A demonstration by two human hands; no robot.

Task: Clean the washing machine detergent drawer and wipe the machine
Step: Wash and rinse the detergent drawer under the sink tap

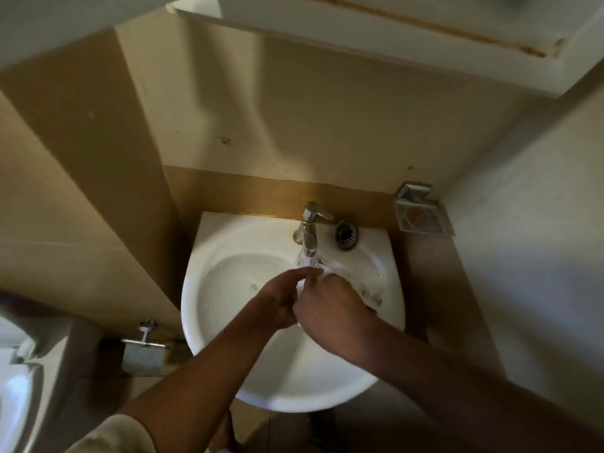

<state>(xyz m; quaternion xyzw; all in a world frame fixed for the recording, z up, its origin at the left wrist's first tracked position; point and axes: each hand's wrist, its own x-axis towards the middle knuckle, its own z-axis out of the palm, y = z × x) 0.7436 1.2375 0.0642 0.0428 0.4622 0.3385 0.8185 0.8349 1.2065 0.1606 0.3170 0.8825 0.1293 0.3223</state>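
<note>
Plastic, pale and wet, likely slippery, light, stiff: your left hand [282, 302] and right hand [330, 310] grip the detergent drawer [314, 265] under the tap [310, 225]; hold its rims.

I have open room in the sink [228, 289] bowl from nine o'clock round to six. At twelve the tap [310, 228] overhangs. A metal strainer [346, 234] sits on the ledge at one, and my left hand [284, 300] and right hand [330, 310] fill the bowl from its middle to three.
</note>
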